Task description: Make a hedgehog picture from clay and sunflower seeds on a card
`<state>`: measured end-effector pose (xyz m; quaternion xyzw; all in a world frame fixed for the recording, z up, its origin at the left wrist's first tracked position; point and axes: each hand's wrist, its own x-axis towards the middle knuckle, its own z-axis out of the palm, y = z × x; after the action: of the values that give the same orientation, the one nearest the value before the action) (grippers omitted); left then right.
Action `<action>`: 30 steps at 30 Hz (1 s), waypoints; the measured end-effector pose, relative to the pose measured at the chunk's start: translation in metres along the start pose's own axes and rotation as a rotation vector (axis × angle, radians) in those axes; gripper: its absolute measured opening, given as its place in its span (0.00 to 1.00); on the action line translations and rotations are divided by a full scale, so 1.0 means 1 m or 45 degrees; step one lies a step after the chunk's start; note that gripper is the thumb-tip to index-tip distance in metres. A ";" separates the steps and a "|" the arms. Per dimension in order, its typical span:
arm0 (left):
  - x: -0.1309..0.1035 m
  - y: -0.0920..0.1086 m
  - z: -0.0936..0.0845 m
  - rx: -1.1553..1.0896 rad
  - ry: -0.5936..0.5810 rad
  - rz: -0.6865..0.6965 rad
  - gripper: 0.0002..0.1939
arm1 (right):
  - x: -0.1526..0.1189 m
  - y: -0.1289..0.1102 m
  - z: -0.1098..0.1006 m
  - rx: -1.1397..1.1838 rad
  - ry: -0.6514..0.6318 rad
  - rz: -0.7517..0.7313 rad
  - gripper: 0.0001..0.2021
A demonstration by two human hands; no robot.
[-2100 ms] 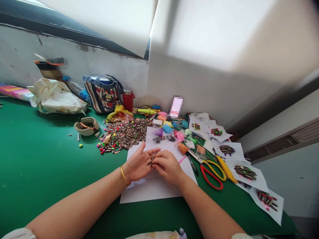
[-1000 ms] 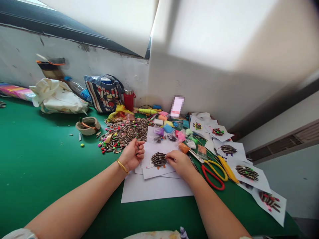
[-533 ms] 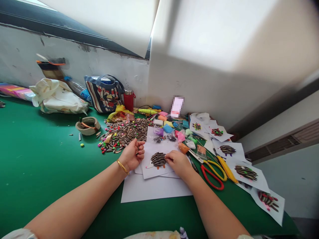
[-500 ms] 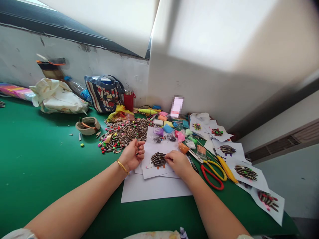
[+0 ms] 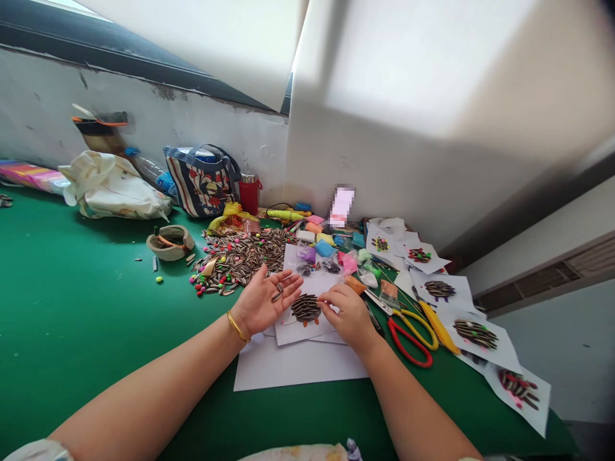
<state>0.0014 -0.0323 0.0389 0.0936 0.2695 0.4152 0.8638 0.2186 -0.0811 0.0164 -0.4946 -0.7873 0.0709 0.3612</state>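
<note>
Near the centre of the frame, the left hand [image 5: 262, 302] lies palm up with its fingers spread wide, probably to serve as a small tray: a few seeds [image 5: 277, 292] rest loose on the fingers, close to where the right hand [image 5: 350, 315] works. The right hand's thumb and finger are drawn narrow together at the right side of a seed hedgehog [image 5: 306, 308]; whether a seed sits between them, I cannot tell. The hedgehog lies mid-frame on a white card [image 5: 291, 335], which overlaps a larger sheet [image 5: 302, 376], perhaps to keep the work flat and clean. The heap of seeds [image 5: 252, 253], left of centre and beyond the left hand, seems put there for easy reach. Finished-looking pictures [image 5: 475, 334] line the right of the frame, likely laid aside.

Counting: two seeds show on the left fingers, though more could be hidden; one hedgehog with two orange feet; five clear pictures at right; one pair of scissors [image 5: 394, 312]; one yellow cutter [image 5: 439, 329]; one red flask [image 5: 248, 196]. The heap's seeds are too many to count.
</note>
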 end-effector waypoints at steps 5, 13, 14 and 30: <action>-0.011 -0.021 0.009 0.046 -0.190 -0.209 0.28 | 0.002 -0.030 0.016 0.084 -0.063 -0.182 0.10; -0.015 -0.028 0.014 0.021 -0.231 -0.219 0.27 | 0.003 -0.031 0.010 0.232 -0.012 -0.018 0.11; -0.013 -0.027 0.013 0.024 -0.208 -0.175 0.27 | 0.004 -0.025 0.006 0.260 0.029 0.058 0.12; 0.015 0.008 -0.012 0.165 0.345 0.226 0.19 | 0.001 0.030 0.002 0.085 -0.225 0.442 0.08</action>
<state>-0.0029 -0.0157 0.0262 0.1158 0.4002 0.4806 0.7716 0.2392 -0.0647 0.0015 -0.6025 -0.7162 0.2011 0.2892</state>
